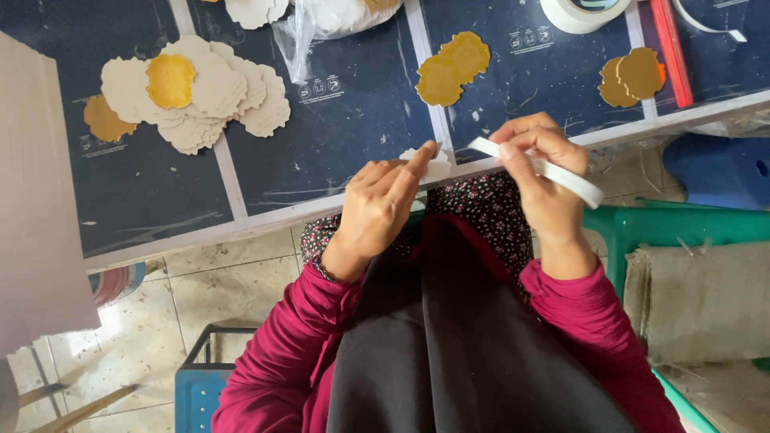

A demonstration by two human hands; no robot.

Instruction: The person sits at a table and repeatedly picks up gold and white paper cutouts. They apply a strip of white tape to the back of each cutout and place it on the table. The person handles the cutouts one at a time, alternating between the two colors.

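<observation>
The left hand (377, 208) pinches a small white scalloped card (433, 163) at the near edge of the dark worktop (337, 128). The right hand (541, 172), just right of the card, grips a white tape strip (553, 170) in its fingers. To do this well, she should keep the card flat and the tape straight. A pile of white cards (216, 96) lies far left of the card.

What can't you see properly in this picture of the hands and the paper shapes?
- Head view: white scalloped cutout, mostly covered by the left hand.
- White strip: part hidden inside the right hand.
- Tape roll: cut off by the top edge.
- Plastic bag: contents cut off by the top edge.
</observation>
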